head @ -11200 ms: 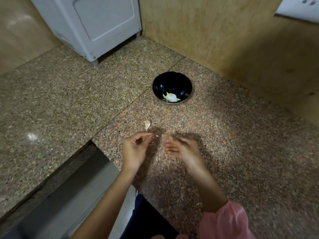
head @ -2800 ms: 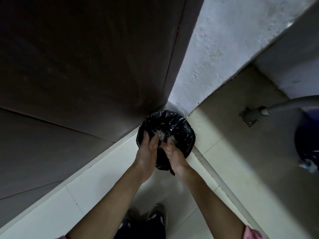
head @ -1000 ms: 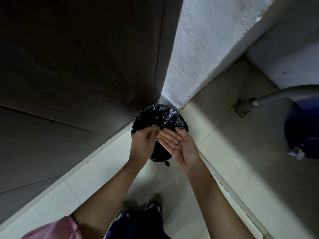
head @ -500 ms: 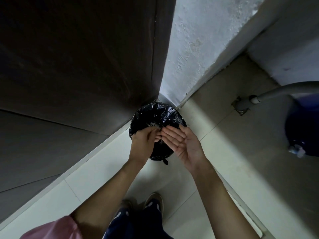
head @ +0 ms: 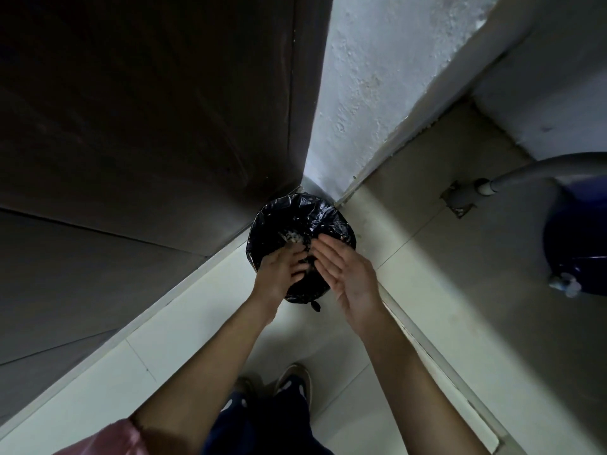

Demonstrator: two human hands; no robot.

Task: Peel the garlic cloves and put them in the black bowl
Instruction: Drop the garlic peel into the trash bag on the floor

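I stand over a small bin lined with a black plastic bag in a floor corner. Pale scraps lie inside the bag. My left hand hovers over the bin's near side, palm down, fingers loosely bent, nothing visible in it. My right hand is beside it, palm turned up and leftward, fingers straight and together, empty. The fingertips of both hands nearly meet above the bag. No garlic cloves, black bowl or counter are in view.
A dark wooden door fills the left, a rough white wall the middle. At right a grey pipe runs above a dark blue container. My shoes stand on pale floor tiles.
I have left the granite counter with the bowl and stand at the bin. Over the last second my left hand uncurled from a bunched pinch; both hands stay above the bag.
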